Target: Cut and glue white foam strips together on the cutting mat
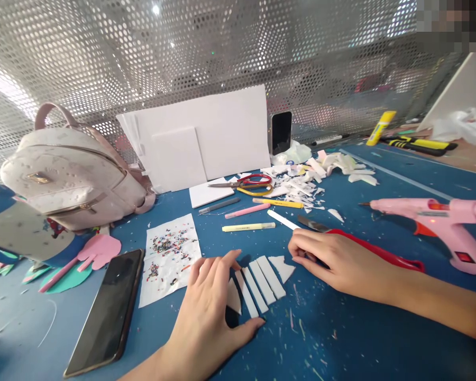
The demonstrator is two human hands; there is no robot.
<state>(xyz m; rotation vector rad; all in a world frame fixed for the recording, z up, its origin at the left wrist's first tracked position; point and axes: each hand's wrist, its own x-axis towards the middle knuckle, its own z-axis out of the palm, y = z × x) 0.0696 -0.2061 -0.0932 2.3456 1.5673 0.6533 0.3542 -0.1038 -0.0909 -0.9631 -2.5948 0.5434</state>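
Observation:
My left hand (206, 312) lies flat on the blue mat, fingers spread, its fingertips beside several white foam strips (259, 283) laid side by side. A small triangular foam offcut (282, 266) lies just right of the strips. My right hand (337, 259) rests on the mat to the right of them, fingers curled over a red-handled utility knife (381, 253) whose blade (312, 224) points away to the upper left.
A pink glue gun (440, 222) lies at right. A dark phone (107, 309) and a paper with confetti bits (170, 256) lie at left. Pens (248, 227), red scissors (246, 182), foam scraps (305, 185), white foam boards (206, 137) and a pale backpack (67, 169) sit behind.

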